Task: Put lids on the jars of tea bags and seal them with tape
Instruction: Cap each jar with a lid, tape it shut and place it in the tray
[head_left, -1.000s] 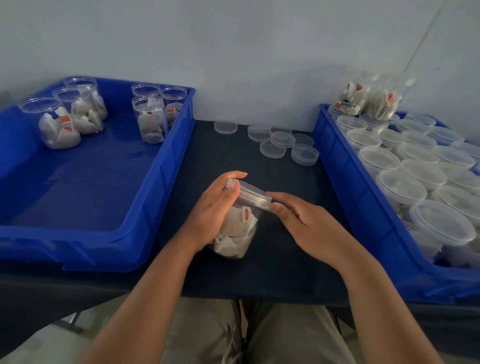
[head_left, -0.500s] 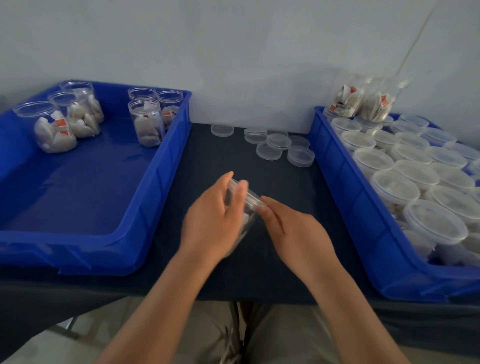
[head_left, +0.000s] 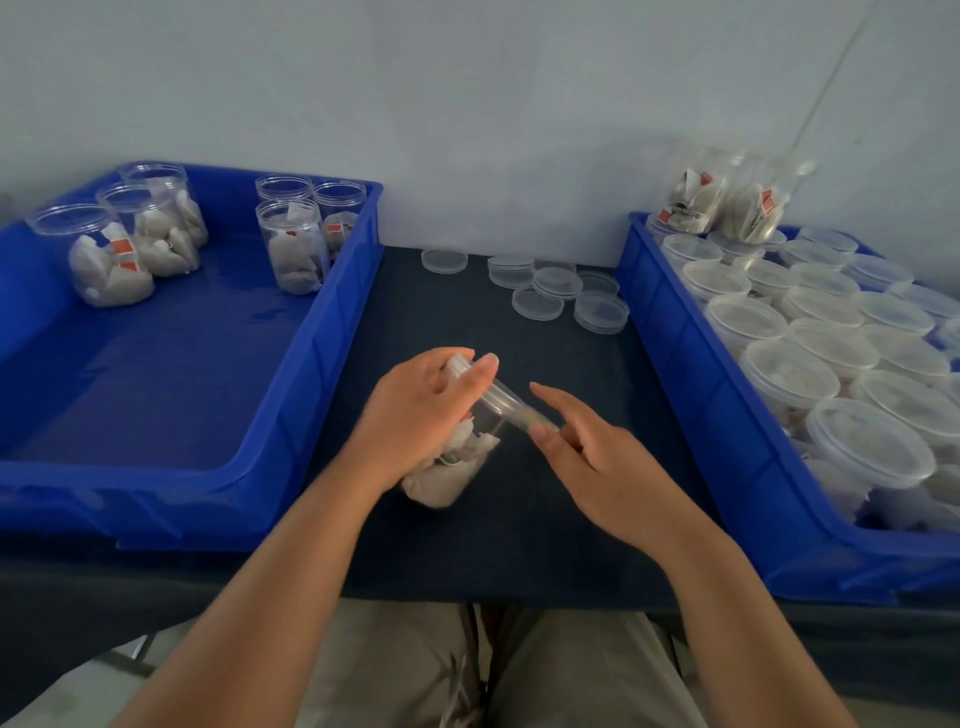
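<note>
A clear jar of tea bags (head_left: 457, 470) is tilted over the dark table, its mouth pointing right and away from me. A clear lid (head_left: 506, 402) sits on that mouth. My left hand (head_left: 415, 421) grips the jar round its upper body, fingers curled over the rim. My right hand (head_left: 597, 462) is at the lid's right edge: the thumb tip touches the rim, the index finger is straight and points up-left, and the other fingers are loosely bent. No tape roll is visible.
A blue bin (head_left: 322, 364) on the left holds several open jars of tea bags (head_left: 293, 249) at its back. A blue bin (head_left: 691, 364) on the right is packed with lidded jars (head_left: 789, 374). Loose lids (head_left: 556, 291) lie at the table's back.
My left hand has turned the jar, shifting its grip over the top. My right hand has drawn slightly back, its index finger lifted off the lid while the thumb stays on the rim.
</note>
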